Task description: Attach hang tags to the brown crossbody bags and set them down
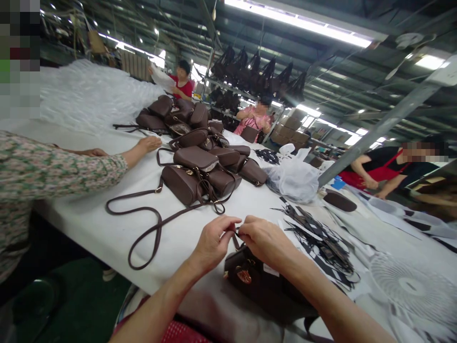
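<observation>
A dark brown handbag (282, 293) lies on the white table in front of me, partly hidden under my right forearm. A gold-coloured round ornament (243, 274) hangs on its side. Above its near end, my left hand (213, 244) and my right hand (264, 239) meet with fingertips pinched. Between them is a thin brown strap (235, 242) rising from the bag, and both hands grip it. The exact spot under the fingertips is hidden.
Several brown handbags (196, 159) are heaped ahead, one long strap (157, 228) looping toward me. At right lie dark strips (321, 243), a clear plastic bag (296, 176) and a white fan (410, 286). A co-worker's arm (139, 148) reaches in from the left; other people stand farther off.
</observation>
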Tool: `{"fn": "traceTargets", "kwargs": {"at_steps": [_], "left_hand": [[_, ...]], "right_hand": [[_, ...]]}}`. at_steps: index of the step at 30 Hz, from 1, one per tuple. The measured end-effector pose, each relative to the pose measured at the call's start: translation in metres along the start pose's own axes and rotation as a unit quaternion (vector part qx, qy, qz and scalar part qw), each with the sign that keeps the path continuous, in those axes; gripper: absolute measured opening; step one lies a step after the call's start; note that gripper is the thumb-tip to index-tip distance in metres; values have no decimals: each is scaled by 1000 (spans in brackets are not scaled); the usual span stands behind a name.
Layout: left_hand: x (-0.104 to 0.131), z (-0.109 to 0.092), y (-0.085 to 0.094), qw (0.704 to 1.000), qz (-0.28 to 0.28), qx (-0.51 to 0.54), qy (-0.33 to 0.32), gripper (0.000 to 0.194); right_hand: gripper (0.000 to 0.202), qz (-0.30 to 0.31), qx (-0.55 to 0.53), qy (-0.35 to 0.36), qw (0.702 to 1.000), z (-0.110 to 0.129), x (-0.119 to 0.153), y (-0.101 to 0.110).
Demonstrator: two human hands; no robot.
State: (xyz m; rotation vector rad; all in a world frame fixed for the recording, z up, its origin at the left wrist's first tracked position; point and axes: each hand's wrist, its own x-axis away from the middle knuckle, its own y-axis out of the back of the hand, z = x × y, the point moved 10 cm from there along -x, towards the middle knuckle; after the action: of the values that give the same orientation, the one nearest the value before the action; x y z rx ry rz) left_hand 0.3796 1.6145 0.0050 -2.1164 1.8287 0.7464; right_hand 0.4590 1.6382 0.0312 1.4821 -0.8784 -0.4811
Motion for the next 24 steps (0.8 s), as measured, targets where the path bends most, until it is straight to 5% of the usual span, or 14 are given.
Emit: {"fn": "traceTargets", "kwargs": {"at_steps": [10, 24], "left_hand": [[-2, 12, -2, 997, -26, 68, 35, 27], [2, 28, -7, 981, -57, 158, 101, 19]], "right_hand": [[24, -51, -87, 81, 992, -3, -3, 3], [17, -80, -187, 71, 976, -12, -3, 9]]}}
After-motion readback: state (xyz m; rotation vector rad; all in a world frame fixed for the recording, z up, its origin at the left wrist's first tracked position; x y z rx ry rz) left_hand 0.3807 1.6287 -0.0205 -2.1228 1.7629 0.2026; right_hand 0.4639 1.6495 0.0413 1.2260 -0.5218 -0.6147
